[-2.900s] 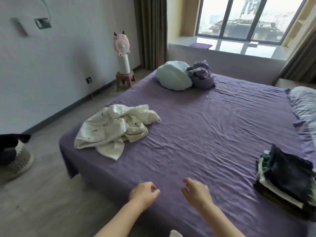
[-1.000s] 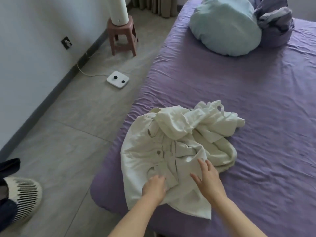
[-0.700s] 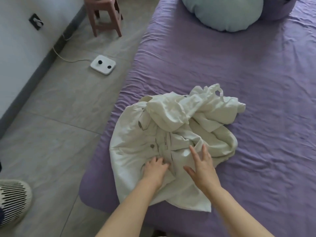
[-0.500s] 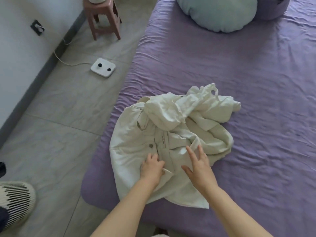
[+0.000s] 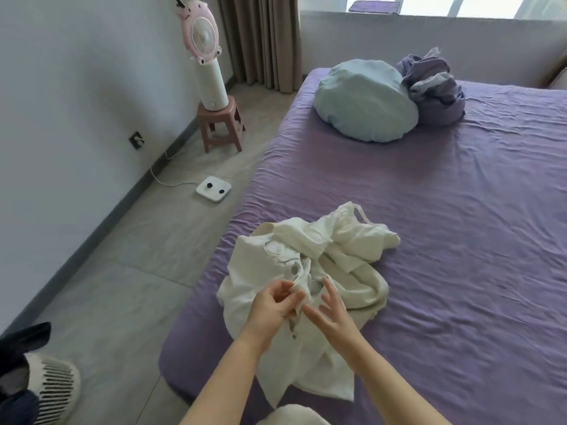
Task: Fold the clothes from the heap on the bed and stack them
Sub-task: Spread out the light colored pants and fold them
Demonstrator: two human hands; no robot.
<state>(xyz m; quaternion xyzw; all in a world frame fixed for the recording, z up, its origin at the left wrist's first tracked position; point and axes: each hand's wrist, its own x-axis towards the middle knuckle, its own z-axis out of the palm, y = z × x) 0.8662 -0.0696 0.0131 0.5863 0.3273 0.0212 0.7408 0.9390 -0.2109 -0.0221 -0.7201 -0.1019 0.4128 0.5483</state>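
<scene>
A crumpled cream button-up shirt [image 5: 346, 250] lies on the near left corner of the purple bed [image 5: 460, 225], its lower part hanging over the bed's edge. My left hand [image 5: 271, 305] pinches the shirt's buttoned front edge and lifts it off the heap. My right hand [image 5: 329, 311] hovers just right of it with fingers spread and straight, the fingertips at the cloth. No folded stack is in view.
A pale blue pillow [image 5: 365, 101] and a bundled purple cloth [image 5: 432, 87] lie at the bed's far end. On the floor to the left stand a pink fan on a stool [image 5: 211, 96], a white power strip [image 5: 213, 189] and a slatted basket [image 5: 49, 391].
The camera has tilted up, showing more of the room. My left hand has gone from pressing on the shirt to pinching its front edge and raising it. My right hand has lifted off the cloth.
</scene>
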